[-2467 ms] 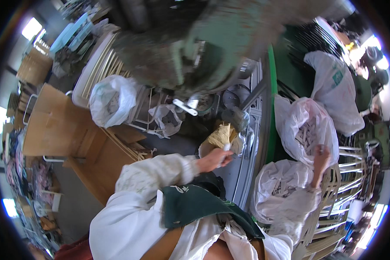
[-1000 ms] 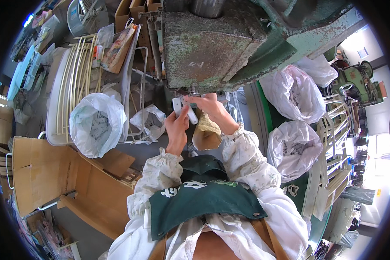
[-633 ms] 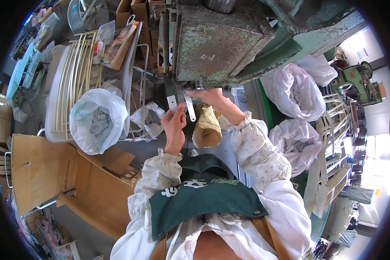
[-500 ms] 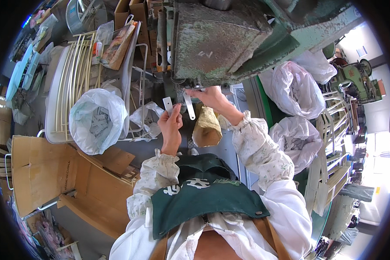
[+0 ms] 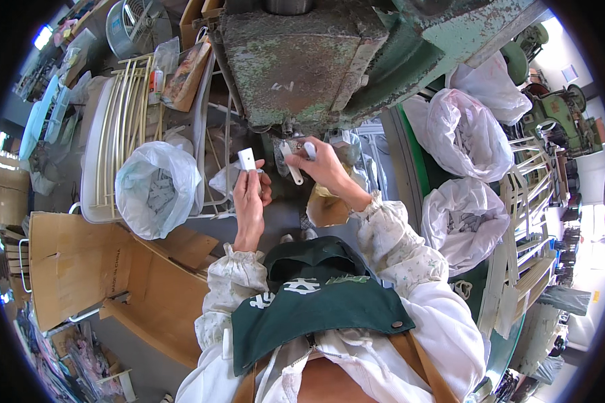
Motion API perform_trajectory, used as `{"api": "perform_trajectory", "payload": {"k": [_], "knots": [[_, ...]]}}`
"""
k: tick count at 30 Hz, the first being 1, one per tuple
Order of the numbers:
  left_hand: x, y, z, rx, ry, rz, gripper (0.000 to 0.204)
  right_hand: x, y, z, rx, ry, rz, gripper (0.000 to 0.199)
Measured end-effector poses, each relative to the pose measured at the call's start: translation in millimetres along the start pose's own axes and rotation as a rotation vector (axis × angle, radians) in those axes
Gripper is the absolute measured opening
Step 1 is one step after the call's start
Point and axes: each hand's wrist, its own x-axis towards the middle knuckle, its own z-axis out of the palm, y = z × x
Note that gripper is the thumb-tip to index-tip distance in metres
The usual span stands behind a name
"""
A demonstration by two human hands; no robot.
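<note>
My left hand is raised in front of me and pinches a small flat white piece by its lower end. My right hand is up under the big rusty green machine and holds a narrow white strip-like piece at the machine's underside. A brown paper bag sits just below my right wrist. I wear white sleeves and a green apron.
A white plastic bag of small white parts stands to my left beside a wire rack. Two more filled white bags are on my right by a green-edged bench. Cardboard and wooden panels lie at lower left.
I turned from the right toward the machine. Both hands rose under it. In the last second they drew apart, the left hand now holding its white piece apart from the right.
</note>
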Motion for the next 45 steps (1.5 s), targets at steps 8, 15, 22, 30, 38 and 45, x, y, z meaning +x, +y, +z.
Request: {"api": "perform_trajectory", "payload": {"k": [8,15,22,30,38,45], "knots": [[28,28,25,0.270,-0.300,-0.061,0.031,-15,-7,-10,-0.005,-0.186,0.134,0.024],[44,20,22,0.177,-0.356,-0.126,0.034,-15,-1,-5,0.207,-0.128,0.160,0.022],[48,8,8,0.245,-0.300,-0.201,0.032,-20,-19,-1,0.185,-0.117,0.278,0.023],[40,20,-5,0.294,-0.237,-0.075,0.025,-22,-7,-5,0.193,-0.135,0.240,0.025],[35,20,-6,0.290,-0.168,-0.055,0.024,-23,-16,-5,0.266,-0.165,0.248,0.025],[30,35,13,0.314,-0.225,-0.022,0.023,-32,-28,-17,0.210,-0.012,0.161,0.024]]}}
